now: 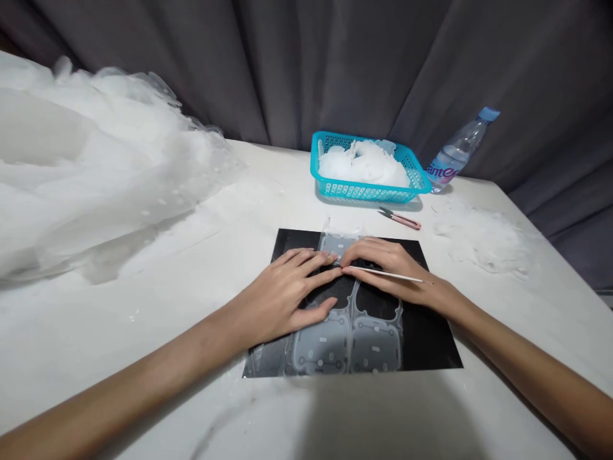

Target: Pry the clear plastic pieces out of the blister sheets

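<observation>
Our right hand point(390, 265) with fingers clenched round a thin white stick point(387, 275), our left hand point(297, 281) with fingers spread flat on translucent patterned film point(320, 345), over a black sheet point(426, 345) on the bench point(220, 383).

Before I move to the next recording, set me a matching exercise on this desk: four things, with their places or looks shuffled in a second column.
Things
1. Basket
2. Bottle
3. Snips
4. Thin stick

Places and looks
A. Lying on the table with a pinkish handle
B. White, at the fingers of the right hand
C. Turquoise, with white material inside
D. Upright, blue-capped, to the right of the turquoise container

Right pairs: 1-C, 2-D, 3-A, 4-B
</observation>
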Demonstrator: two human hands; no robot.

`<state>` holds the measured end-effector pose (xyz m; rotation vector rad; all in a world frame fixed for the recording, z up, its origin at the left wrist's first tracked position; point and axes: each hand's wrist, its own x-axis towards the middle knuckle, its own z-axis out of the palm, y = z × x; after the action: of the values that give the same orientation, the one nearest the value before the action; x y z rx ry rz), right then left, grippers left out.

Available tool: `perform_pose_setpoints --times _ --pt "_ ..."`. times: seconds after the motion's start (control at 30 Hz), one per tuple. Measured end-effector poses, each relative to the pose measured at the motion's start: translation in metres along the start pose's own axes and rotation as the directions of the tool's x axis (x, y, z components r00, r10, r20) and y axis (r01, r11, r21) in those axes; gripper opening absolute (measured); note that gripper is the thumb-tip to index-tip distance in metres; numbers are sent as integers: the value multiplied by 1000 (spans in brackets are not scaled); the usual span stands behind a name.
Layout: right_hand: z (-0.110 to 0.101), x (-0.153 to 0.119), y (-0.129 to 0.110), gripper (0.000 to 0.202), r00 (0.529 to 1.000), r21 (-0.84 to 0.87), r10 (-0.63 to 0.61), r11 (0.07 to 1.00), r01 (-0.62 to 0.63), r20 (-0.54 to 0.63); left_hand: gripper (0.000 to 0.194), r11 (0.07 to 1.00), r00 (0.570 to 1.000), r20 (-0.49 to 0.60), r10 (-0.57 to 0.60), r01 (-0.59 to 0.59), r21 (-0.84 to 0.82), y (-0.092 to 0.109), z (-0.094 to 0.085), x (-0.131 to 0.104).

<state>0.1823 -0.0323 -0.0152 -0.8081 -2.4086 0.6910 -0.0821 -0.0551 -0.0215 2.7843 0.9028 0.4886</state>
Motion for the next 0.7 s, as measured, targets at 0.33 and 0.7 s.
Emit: perform_pose_setpoints --times 0.33,0.7 --pt "0 -2 5 11 997 -41 -70 997 69 -17 36 982 992 -63 -107 96 -161 -6 -4 -7" --pt "1 0 3 11 991 -110 -130 986 127 -22 41 998 995 -81 -56 55 -24 -5 1 -8"
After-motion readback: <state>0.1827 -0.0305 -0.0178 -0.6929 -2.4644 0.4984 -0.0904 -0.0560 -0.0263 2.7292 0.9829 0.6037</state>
